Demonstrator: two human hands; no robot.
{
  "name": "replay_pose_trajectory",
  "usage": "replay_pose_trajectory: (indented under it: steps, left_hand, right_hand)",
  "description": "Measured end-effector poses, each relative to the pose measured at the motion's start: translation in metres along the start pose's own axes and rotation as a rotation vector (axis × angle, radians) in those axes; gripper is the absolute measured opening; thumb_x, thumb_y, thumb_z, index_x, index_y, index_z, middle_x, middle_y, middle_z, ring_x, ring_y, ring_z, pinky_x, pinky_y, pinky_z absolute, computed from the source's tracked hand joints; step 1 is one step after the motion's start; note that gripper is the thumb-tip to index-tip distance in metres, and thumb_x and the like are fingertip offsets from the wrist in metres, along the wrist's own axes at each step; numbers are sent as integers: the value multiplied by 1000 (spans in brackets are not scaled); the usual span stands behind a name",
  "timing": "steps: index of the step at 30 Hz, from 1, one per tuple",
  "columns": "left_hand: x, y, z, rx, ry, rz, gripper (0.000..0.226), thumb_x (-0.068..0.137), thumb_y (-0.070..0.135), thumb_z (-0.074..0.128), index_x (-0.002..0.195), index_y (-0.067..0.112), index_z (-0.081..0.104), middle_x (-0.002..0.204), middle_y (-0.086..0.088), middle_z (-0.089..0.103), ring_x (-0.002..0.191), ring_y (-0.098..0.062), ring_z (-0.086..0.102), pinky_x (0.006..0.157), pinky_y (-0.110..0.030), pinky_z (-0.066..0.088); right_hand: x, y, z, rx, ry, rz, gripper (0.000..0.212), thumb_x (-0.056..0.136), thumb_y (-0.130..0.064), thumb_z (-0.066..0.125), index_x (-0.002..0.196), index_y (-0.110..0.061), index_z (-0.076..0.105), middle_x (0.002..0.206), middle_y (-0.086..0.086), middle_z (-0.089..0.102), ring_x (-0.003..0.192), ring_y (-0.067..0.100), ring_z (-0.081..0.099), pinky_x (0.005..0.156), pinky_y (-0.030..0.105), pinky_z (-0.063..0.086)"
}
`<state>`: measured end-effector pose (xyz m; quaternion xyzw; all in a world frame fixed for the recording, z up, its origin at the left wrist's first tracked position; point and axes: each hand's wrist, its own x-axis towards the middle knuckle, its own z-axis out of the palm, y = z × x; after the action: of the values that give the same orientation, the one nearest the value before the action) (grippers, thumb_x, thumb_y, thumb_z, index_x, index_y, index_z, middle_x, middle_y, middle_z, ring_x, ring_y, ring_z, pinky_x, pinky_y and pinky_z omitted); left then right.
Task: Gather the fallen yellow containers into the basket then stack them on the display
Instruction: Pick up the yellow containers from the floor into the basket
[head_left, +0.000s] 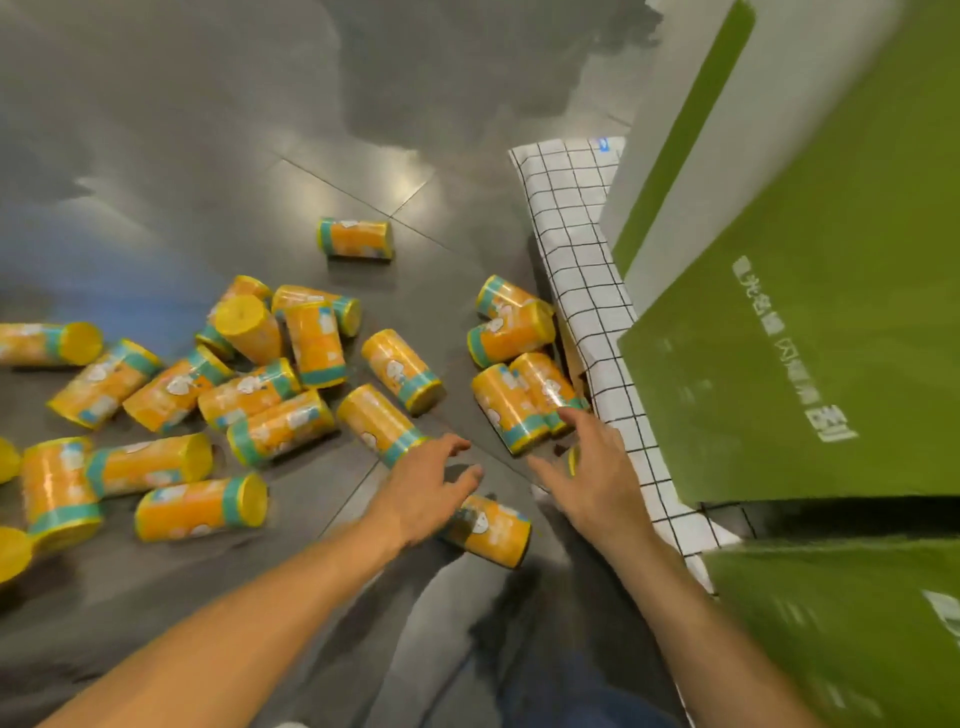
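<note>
Left hand (426, 486) hovers with its grip spread and holding nothing, fingers above a yellow container (491, 532) lying on its side on the grey floor (208, 156). Right hand (589, 467) has its grip spread too, fingertips at the teal end of a pair of containers (519, 405); touching or not, can't tell. Scattered containers (249, 395) litter the floor to the left, with a lone container (356, 239) farther out. On the right are a checked cloth (576, 249) and green panels (805, 312).

Seemingly a shop: many identical, printed yellow containers (400, 370) strewn over grey floor tiles (260, 130), beside a green display stand (805, 338) bearing printed lettering, skirted with checked cloth (576, 234).
</note>
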<state>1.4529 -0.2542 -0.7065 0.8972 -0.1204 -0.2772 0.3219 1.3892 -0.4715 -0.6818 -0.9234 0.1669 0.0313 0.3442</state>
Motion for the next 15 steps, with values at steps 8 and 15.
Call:
replay_pose_trajectory:
  steps: [8, 15]
  left_hand:
    - [28, -40, 51, 417, -225, 324, 86, 74, 77, 65, 146, 34, 48, 138, 4, 60, 127, -20, 54, 108, -38, 40]
    - [33, -50, 57, 532, -189, 286, 68, 77, 68, 74, 128, 28, 53, 121, 0, 63, 110, -25, 62, 91, -38, 48]
  right_hand:
    - [5, 34, 26, -857, -83, -197, 86, 73, -31, 86, 147, -7, 49, 148, 17, 50, 142, 35, 41, 122, 48, 27]
    - [31, 29, 30, -1056, -127, -229, 47, 57, -24, 90, 98, -14, 70, 96, 11, 64, 90, 34, 59, 81, 43, 45]
